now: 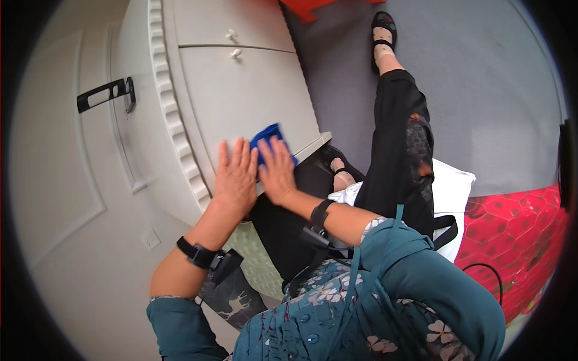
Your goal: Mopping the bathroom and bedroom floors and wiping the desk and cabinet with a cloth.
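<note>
My right hand (276,171) presses a folded blue cloth (271,131) against the lower part of a white cabinet front (253,94). Its fingers are spread over the cloth and slightly blurred. Just beside it, my left hand (237,176) rests flat on the same panel, fingers extended, holding nothing; its fingertips are close to the cloth's left edge. Two white knobs, an upper knob (231,34) and a lower knob (235,53), sit either side of a dark gap between panels. Scalloped white trim (171,108) runs along the cabinet's left edge.
A white door (58,149) with a black handle (101,95) stands at left, a wall socket (152,239) below it. Right of the cabinet are a grey surface (487,99), a white fabric item (451,185) and red hexagon-patterned material (510,248). Something orange-red (311,6) shows at the top.
</note>
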### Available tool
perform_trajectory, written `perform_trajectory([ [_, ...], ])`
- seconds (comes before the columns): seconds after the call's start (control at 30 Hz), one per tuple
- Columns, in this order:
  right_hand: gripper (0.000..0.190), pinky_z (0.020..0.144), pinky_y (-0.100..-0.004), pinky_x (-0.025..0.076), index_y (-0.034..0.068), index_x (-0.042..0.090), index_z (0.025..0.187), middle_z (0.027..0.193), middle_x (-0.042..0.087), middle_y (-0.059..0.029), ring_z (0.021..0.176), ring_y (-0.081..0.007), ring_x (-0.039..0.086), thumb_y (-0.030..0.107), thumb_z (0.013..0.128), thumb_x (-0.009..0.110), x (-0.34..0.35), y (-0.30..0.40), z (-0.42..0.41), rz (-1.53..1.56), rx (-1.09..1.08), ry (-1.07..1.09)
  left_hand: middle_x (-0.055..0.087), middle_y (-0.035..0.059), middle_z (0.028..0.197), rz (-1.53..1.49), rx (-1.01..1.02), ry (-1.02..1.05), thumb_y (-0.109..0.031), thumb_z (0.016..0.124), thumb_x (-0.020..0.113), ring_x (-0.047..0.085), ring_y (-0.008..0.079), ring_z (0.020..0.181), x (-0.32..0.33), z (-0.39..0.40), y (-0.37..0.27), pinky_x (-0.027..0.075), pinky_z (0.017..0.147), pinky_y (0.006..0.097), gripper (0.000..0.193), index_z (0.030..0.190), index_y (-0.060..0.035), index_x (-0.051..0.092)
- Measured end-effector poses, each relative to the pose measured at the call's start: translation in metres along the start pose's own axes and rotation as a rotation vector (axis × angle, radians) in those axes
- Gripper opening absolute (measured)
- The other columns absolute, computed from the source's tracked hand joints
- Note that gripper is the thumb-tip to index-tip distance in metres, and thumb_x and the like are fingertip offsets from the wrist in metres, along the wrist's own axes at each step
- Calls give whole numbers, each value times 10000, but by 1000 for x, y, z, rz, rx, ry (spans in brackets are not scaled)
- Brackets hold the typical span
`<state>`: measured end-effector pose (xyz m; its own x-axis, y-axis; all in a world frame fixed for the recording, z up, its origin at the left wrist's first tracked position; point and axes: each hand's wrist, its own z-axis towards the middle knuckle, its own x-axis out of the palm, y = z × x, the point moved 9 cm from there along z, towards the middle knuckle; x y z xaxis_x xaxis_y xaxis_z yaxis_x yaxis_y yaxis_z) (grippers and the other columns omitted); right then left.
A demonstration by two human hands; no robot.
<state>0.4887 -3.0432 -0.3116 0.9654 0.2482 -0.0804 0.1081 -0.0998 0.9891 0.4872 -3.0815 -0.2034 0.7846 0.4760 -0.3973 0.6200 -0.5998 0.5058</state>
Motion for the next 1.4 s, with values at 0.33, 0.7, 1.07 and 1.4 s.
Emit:
perform_trajectory([
  [0.33, 619, 1121, -579, 131, 108, 183, 1506, 1543, 155, -229, 1409, -431, 156, 380, 980, 361, 29, -66, 10, 25, 501, 74, 395, 153, 1461, -66, -47, -233, -255, 880, 493, 268, 287, 1417, -39, -17, 12, 112, 1151, 548, 551, 1361, 13, 461],
  [0.7, 430, 1113, -444, 240, -50, 410, 1307, 1433, 361, -233, 1313, -390, 336, 78, 908, 509, -26, 57, 9, 249, -190, -118, 336, 162, 1486, -677, -246, -826, -119, 804, 608, 262, 340, 1409, -62, -116, 62, 186, 1117, 521, 556, 1341, -48, 482],
  [1.07, 365, 1047, -299, 355, 4, 420, 1352, 1299, 512, -69, 1187, -156, 485, 51, 990, 398, -93, 161, 7, 879, -269, -54, 281, 195, 1512, -1204, -398, -1257, -129, 904, 502, 271, 346, 1403, 12, -196, 59, 208, 1135, 458, 562, 1435, -20, 352],
  [1.4, 637, 1137, -536, 124, 46, 348, 1439, 1465, 318, -266, 1394, -395, 257, 286, 875, 524, -9, 265, -41, -812, -918, 295, 340, 264, 1454, -1303, -395, -1528, -103, 937, 428, 348, 379, 1352, 29, -230, 77, 274, 1114, 404, 440, 1352, 40, 442],
])
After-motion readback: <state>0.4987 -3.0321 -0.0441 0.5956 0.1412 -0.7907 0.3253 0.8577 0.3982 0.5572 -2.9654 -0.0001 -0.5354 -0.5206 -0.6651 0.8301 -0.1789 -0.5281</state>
